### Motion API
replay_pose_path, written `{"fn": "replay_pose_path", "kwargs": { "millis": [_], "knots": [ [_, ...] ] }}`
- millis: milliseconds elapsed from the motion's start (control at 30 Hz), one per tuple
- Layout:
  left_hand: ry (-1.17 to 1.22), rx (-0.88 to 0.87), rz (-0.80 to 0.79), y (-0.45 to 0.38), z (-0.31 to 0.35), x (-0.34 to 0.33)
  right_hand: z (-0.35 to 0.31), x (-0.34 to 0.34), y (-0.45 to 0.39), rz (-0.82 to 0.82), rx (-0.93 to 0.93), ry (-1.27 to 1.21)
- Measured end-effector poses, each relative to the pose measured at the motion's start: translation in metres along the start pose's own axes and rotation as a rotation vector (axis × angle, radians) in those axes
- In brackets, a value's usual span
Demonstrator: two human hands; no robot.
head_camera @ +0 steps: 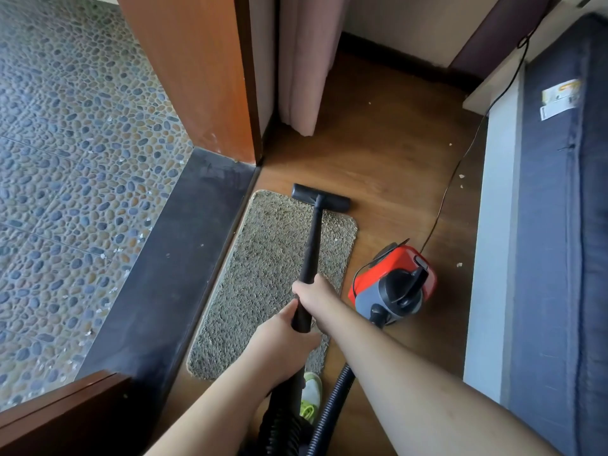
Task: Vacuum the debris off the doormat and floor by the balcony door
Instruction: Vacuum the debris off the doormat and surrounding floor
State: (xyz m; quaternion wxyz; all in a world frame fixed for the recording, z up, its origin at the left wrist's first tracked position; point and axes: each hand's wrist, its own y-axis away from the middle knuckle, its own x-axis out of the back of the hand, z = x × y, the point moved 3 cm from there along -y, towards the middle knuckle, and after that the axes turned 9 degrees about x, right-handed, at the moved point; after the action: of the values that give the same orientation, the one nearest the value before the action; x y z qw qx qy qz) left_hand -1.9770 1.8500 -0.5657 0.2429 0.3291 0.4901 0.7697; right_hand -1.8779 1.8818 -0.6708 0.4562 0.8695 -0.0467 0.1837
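Note:
A shaggy grey-brown doormat point(263, 274) lies on the wooden floor point(388, 153) beside the dark door threshold point(171, 258). The black vacuum wand point(311, 245) runs from my hands to its T-shaped nozzle point(320, 197), which sits at the mat's far edge, half on the floor. My right hand point(312, 292) grips the wand higher up; my left hand point(283, 337) grips its lower end. The red and grey vacuum body point(393, 284) stands right of the mat. Pale crumbs point(460, 181) dot the floor near the bed.
A blue mattress on a white base point(556, 225) walls off the right side. The black power cord point(460, 159) trails along the floor to the back. A pink curtain point(306, 60) and orange door frame point(197, 70) stand behind. Pebble-tiled balcony point(65, 159) lies left. The ribbed hose point(332, 409) and a light shoe point(311, 394) are below.

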Motion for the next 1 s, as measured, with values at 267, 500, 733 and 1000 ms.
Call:
{"fn": "replay_pose_path", "kwargs": {
  "millis": [267,500,733,1000],
  "knots": [
    [0.027,-0.049,-0.003,-0.005,-0.003,-0.011,0.012,0.008,0.002,0.069,0.004,-0.048],
    [0.067,-0.073,-0.025,0.013,-0.015,-0.018,0.023,0.013,0.021,0.12,0.001,-0.097],
    [0.013,-0.027,-0.052,0.027,-0.062,-0.025,0.051,-0.027,0.054,0.107,-0.053,-0.078],
    [-0.034,0.016,-0.107,0.046,-0.137,-0.017,0.081,-0.088,0.094,0.082,-0.094,-0.111]
  ]
}}
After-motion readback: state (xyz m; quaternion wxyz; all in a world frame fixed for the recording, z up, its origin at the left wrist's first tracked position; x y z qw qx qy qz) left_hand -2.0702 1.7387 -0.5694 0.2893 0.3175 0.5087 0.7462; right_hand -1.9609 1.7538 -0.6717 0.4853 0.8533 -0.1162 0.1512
